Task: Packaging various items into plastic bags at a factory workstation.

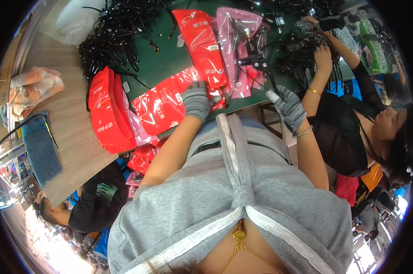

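Note:
My left hand point(196, 99), in a grey knit glove, rests flat on a red plastic pouch point(163, 107) at the near edge of the green table point(158, 64). My right hand point(288, 106), also gloved, hangs just off the table edge with fingers loosely apart, touching a thin black cable that leads up to a black metal part point(252, 50). That part lies on a pink pouch point(237, 50). Another red pouch point(201, 45) lies between the two hands, further back.
A stack of red pouches point(107, 112) sits to the left. Tangled black cables point(113, 36) fill the far left and far right of the table. A co-worker's hands point(323, 55) handle black parts at the right. Another person point(85, 205) crouches below left.

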Available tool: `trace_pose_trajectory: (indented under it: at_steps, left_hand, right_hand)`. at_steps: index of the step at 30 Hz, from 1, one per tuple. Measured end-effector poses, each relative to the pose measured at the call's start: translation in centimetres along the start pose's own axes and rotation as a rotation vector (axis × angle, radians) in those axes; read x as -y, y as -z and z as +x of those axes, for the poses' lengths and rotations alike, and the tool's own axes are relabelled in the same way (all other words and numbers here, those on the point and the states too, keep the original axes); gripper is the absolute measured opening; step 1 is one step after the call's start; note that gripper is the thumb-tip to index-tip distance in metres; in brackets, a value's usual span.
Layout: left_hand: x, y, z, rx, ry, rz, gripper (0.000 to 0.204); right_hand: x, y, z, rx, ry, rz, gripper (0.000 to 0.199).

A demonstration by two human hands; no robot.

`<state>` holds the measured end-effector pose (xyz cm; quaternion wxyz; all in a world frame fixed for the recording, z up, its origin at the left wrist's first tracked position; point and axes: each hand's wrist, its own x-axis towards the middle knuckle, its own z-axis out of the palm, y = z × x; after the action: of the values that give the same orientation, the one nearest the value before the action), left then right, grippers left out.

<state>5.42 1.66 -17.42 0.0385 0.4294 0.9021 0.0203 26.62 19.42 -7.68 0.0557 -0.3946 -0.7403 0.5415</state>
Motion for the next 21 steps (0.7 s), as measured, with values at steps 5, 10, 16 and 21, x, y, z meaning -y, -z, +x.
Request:
trace_pose_trajectory:
  at_steps: [5,10,16,21]
  left_hand:
    - [0.7,-2.4,1.7,0.103,-0.002,-0.097,0.055]
    - [2.2,-3.6,1.8,0.133,-0.057,-0.224,0.040]
    - [4.6,-1.8,-1.5,0.165,0.082,-0.602,0.034]
    - [5.9,-0.8,-5.1,0.178,0.181,-0.752,0.030]
  right_hand:
    - [0.5,0.0,0.7,-0.010,0.022,-0.130,0.028]
    - [0.3,-0.9,1.5,0.013,0.132,-0.108,0.028]
    - [-0.6,-0.4,1.0,0.436,-0.112,0.217,0.028]
    - [-1.4,-0.8,1.4,0.688,-0.316,0.330,0.025]
